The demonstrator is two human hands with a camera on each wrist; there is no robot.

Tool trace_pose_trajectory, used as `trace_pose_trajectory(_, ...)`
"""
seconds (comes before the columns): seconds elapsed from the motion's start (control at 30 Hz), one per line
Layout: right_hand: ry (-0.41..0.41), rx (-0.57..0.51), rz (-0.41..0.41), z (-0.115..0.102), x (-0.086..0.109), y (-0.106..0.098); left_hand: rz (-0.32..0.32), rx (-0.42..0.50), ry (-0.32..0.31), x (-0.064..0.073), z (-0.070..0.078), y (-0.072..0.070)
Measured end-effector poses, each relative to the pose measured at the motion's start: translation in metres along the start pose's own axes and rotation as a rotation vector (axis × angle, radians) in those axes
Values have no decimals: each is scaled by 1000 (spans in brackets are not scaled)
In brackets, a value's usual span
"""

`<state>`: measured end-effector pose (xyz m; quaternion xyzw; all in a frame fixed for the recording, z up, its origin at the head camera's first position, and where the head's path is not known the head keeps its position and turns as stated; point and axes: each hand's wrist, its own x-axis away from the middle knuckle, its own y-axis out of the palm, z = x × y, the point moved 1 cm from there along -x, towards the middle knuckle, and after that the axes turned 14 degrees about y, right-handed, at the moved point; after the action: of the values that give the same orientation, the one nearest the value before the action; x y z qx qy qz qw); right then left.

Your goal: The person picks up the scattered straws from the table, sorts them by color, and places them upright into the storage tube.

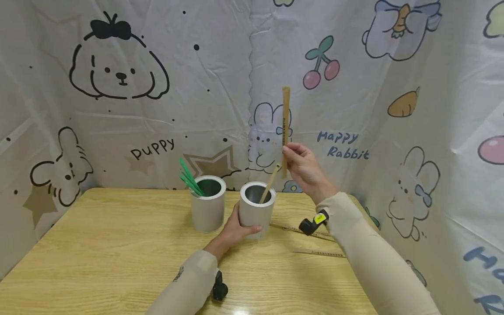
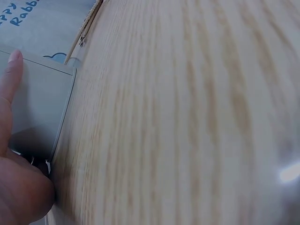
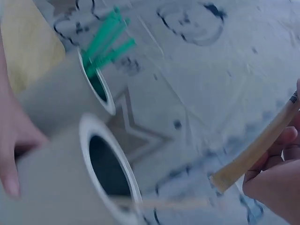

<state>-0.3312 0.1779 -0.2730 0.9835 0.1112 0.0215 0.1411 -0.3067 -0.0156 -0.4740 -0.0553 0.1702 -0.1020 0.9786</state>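
Observation:
My left hand [image 1: 233, 232] grips a pale cylindrical can [image 1: 257, 216] low on its side, thumb lying across the front. A slim tan stick [image 1: 270, 183] leans in that can and pokes out above its rim. Above and to the right of the can, my right hand [image 1: 309, 170] pinches a flat tan strip [image 1: 286, 113] with dark printed lettering. This strip stands nearly upright in the head view. In the right wrist view its lower end [image 3: 227, 178] angles down toward the can mouth, apart from it.
Left of the gripped can stands a similar can [image 1: 208, 214] with several green sticks [image 1: 190, 178] in it. Several printed tan strips [image 1: 320, 253] lie on the wooden table [image 1: 98, 253] at the right, partly behind my right sleeve. A printed cloth [image 1: 216, 87] hangs behind.

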Motion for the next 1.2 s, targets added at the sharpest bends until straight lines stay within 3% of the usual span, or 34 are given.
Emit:
trace_pose_trajectory(0.13, -34, -38, -58, 15, -6, 30, 7, 1, -1, 0, 0, 0)
trace_pose_trajectory(0.23, 13, 13, -25, 33, -10, 35, 0, 6, 0, 0, -1, 1)
trace_pose_trajectory(0.37, 115, 249, 35, 55, -10, 24, -7, -2, -2, 1, -4, 2)
trace_pose_trajectory(0.5, 114, 465, 34, 59, -4, 6, -2, -4, 4, 0, -3, 2)
trace_pose_trajectory(0.6, 95, 554, 18, 56, 1, -15, 2, 3, 6, -1, -2, 2)
trace_pose_trajectory(0.73, 151, 675, 10, 62, 9, -57, 11, 9, -4, -1, -1, 1)
trace_pose_trajectory(0.97, 274, 896, 61, 102, 29, -141, 23, 2, -14, -1, -3, -1)
trace_pose_trajectory(1.07, 301, 962, 50, 118, 38, -166, 23, 3, -15, -1, -4, 0)
trace_pose_trajectory(1.2, 276, 994, 18, 132, 43, -185, 22, 3, -11, -2, -3, 1)
